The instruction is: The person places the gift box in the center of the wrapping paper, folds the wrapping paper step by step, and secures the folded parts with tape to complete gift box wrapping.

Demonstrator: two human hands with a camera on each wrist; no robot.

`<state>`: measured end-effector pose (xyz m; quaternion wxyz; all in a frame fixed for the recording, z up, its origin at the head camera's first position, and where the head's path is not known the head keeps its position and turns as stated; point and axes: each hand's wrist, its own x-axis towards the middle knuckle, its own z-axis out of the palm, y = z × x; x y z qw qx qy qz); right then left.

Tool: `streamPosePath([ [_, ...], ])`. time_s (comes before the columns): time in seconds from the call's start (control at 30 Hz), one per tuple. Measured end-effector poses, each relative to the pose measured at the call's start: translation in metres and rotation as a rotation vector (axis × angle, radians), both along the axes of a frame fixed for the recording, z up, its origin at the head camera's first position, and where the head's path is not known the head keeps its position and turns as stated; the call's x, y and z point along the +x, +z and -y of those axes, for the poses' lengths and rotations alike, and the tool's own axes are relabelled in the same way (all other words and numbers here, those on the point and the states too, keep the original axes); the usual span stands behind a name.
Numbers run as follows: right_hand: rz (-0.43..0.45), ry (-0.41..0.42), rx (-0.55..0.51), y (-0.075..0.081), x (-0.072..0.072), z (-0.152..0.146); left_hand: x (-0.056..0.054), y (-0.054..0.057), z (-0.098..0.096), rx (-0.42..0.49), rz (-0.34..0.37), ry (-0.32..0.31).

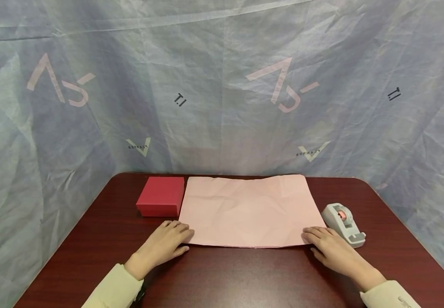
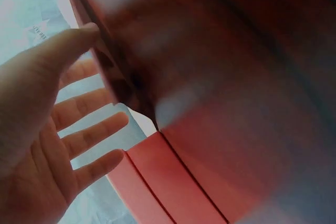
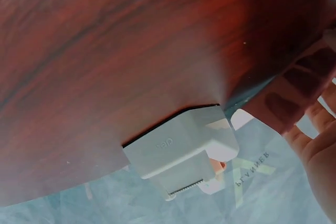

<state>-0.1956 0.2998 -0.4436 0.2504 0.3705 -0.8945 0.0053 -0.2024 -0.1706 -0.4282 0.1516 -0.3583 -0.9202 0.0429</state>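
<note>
A pale pink sheet of paper (image 1: 246, 209), lightly creased, lies flat on the table in the head view. My left hand (image 1: 168, 241) rests at its near left corner, fingertips on the paper. In the left wrist view the fingers of this hand (image 2: 58, 129) are spread and fairly straight. At the near right corner, my right hand (image 1: 331, 246) rests with its fingertips on the sheet. Only part of that hand (image 3: 320, 150) shows in the right wrist view, beside the paper's edge. Neither hand grips anything.
A closed red box (image 1: 162, 196) stands left of the paper, beyond my left hand. To the right is a white tape dispenser (image 1: 344, 224) with a small roll, close to my right hand. The dark red-brown table (image 1: 252, 273) ends at a grey printed cloth (image 1: 222, 85) behind.
</note>
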Motion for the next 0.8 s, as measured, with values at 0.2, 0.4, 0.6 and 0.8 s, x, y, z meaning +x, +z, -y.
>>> streamPosePath([
  [0.2,-0.002,-0.022,0.009,-0.0008,0.0001,0.0012,-0.0023,-0.0025,0.0002,-0.029,-0.026,-0.007],
  [0.4,-0.021,-0.036,-0.012,-0.0010,0.0004,0.0026,-0.0048,-0.0049,-0.0007,-0.031,-0.056,0.000],
  [0.6,-0.038,-0.035,-0.025,-0.0011,-0.0005,0.0007,-0.0036,-0.0030,-0.0015,-0.053,-0.091,0.009],
  [0.8,-0.059,-0.032,-0.050,0.0042,0.0023,0.0010,-0.0014,0.0005,-0.0010,-0.091,-0.135,0.020],
])
